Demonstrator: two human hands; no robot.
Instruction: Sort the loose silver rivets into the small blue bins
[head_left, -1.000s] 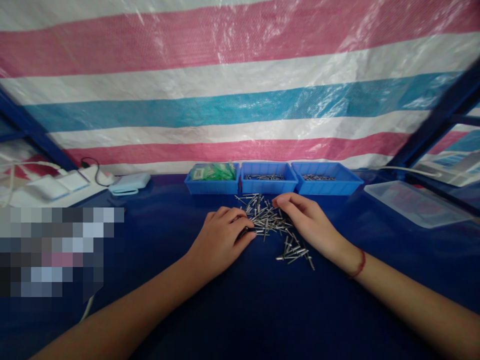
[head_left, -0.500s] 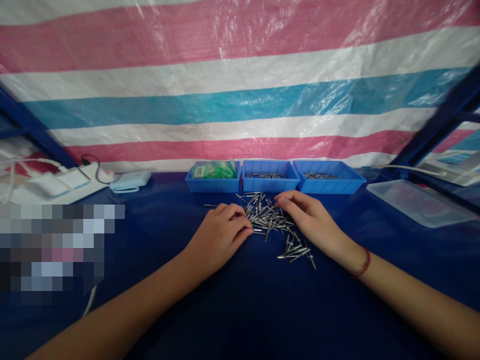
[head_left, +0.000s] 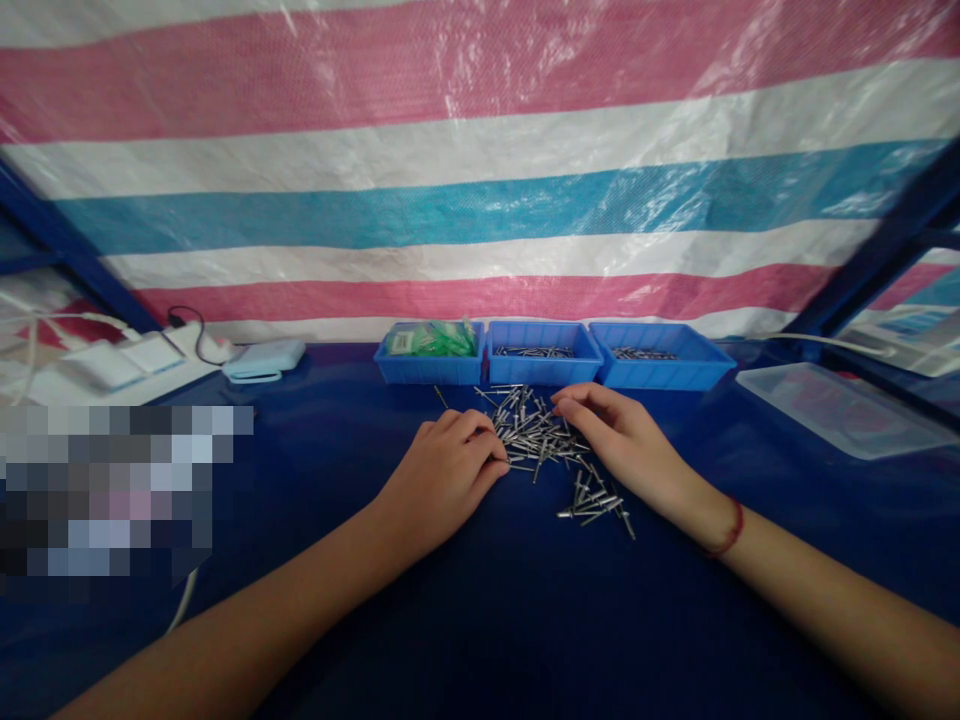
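A loose pile of silver blind rivets [head_left: 534, 425] lies on the dark blue table, with a smaller cluster of rivets [head_left: 596, 498] in front of it to the right. At the pile's left edge is my left hand [head_left: 450, 470], thumb and forefinger pinched on a rivet end that barely shows. A single thin rivet [head_left: 440, 397] sticks out beyond the knuckles of that hand. My right hand [head_left: 619, 430] rests over the pile's right side, its fingers curled and its thumb against the forefinger. Whatever sits between those fingertips is too small to make out.
Behind the pile stand three blue bins: the left bin [head_left: 431, 370] holds green packets, the middle bin [head_left: 544, 372] and right bin [head_left: 667, 375] hold rivets. A clear plastic lid [head_left: 840, 410] lies right. A power strip [head_left: 112, 370] and light-blue case [head_left: 264, 360] are left.
The single rivet beyond my left hand has swung from lying sideways to pointing away from me. Both hands stay almost in place, and the view has shifted very slightly.
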